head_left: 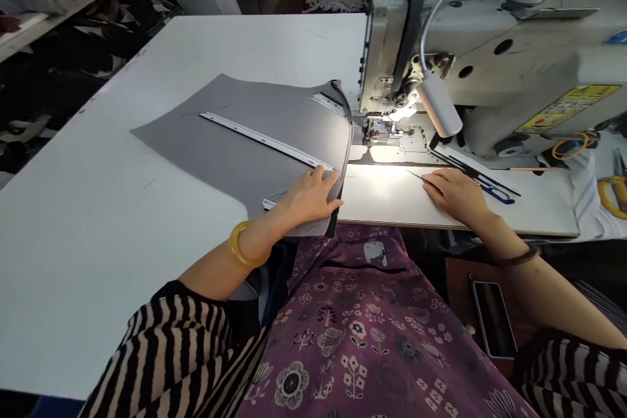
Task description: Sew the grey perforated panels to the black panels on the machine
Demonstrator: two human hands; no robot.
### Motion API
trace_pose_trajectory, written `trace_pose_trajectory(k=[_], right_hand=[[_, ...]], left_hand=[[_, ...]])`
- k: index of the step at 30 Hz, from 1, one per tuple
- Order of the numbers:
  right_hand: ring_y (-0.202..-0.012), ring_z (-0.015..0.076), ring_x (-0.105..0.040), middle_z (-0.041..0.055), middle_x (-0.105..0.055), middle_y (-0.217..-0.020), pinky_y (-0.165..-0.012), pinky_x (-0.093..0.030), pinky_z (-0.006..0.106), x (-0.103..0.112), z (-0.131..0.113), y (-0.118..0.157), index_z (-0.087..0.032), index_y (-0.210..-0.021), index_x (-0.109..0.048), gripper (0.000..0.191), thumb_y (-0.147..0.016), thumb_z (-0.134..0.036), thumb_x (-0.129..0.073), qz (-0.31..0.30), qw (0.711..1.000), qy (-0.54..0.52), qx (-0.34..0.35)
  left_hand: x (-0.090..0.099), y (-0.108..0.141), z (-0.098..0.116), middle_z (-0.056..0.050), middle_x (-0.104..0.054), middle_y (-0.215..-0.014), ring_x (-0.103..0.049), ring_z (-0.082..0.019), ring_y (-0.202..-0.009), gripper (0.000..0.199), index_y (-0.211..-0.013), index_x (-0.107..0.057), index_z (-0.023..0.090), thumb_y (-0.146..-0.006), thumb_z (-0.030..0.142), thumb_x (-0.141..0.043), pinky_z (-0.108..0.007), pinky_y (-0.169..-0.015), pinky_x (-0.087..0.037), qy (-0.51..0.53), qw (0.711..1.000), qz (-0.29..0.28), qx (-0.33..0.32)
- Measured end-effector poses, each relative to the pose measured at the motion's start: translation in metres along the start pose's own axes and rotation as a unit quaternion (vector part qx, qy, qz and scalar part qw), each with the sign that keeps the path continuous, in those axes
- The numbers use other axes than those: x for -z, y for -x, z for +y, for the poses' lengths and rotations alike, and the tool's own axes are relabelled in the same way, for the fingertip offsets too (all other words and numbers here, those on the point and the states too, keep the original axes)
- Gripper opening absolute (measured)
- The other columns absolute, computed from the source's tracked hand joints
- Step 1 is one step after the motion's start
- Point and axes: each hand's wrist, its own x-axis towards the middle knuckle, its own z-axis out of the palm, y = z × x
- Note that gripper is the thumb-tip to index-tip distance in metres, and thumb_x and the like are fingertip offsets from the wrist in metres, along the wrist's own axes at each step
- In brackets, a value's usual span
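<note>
A grey fabric panel with white strips on it lies flat on the white table, left of the sewing machine's needle area. A dark piped edge curves along its right side. My left hand rests on the panel's near right corner, fingers spread, over the end of the long strip. On the machine bed's front board, my right hand pinches a thin pointed tool, its tip toward the left. The fabric lies beside the needle area, not under it.
A lamp lights the machine bed. Right of it lie a dark blue tool, yellow-handled scissors and white cloth. A phone lies below the board. Dark fabric scraps fill a shelf at the left.
</note>
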Motion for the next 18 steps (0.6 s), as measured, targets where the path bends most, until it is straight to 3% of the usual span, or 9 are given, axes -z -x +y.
trace_pose_trajectory(k=[5, 10, 14, 18], right_hand=[[-0.1, 0.0267, -0.061, 0.0129, -0.068, -0.108, -0.089, -0.047, 0.038, 0.004, -0.007, -0.001, -0.018, -0.111, -0.068, 0.037, -0.095, -0.033, -0.038, -0.009, 0.999, -0.022, -0.025], [-0.102, 0.0267, -0.059, 0.0132, -0.068, -0.107, -0.086, -0.046, 0.037, 0.012, 0.031, 0.004, -0.017, -0.106, -0.068, 0.037, -0.094, -0.026, -0.034, -0.02, 0.99, -0.015, -0.138], [-0.095, 0.0271, -0.06, 0.013, -0.069, -0.101, -0.083, -0.044, 0.036, 0.012, 0.065, 0.015, -0.018, -0.097, -0.07, 0.029, -0.09, -0.029, -0.044, -0.044, 0.983, -0.002, -0.179], [-0.103, 0.0272, -0.057, 0.0176, -0.067, -0.107, -0.088, -0.042, 0.034, 0.007, 0.073, 0.016, -0.012, -0.106, -0.069, 0.03, -0.091, -0.029, -0.05, -0.059, 0.984, 0.048, -0.164]], left_hand=[[0.004, -0.004, 0.012, -0.019, -0.059, -0.106, -0.064, -0.036, -0.097, 0.037, -0.116, -0.056, 0.011, -0.081, 0.018, -0.046, -0.044, -0.078, -0.053, -0.059, 0.998, 0.004, 0.002], [0.007, -0.021, 0.016, -0.019, -0.068, -0.095, -0.068, -0.033, -0.088, 0.034, -0.106, -0.063, 0.009, -0.084, 0.014, -0.038, -0.039, -0.072, -0.051, -0.073, 0.997, 0.015, 0.023], [0.001, -0.033, -0.01, -0.008, -0.072, -0.086, -0.066, -0.022, -0.082, 0.027, -0.098, -0.068, 0.016, -0.083, 0.021, -0.046, -0.03, -0.075, -0.048, 0.103, 0.994, 0.04, 0.027], [-0.014, -0.036, -0.034, -0.001, -0.065, -0.071, -0.056, -0.012, -0.062, 0.022, -0.088, -0.068, 0.014, -0.075, 0.027, -0.057, -0.023, -0.062, -0.041, 0.369, 0.926, 0.059, 0.048]])
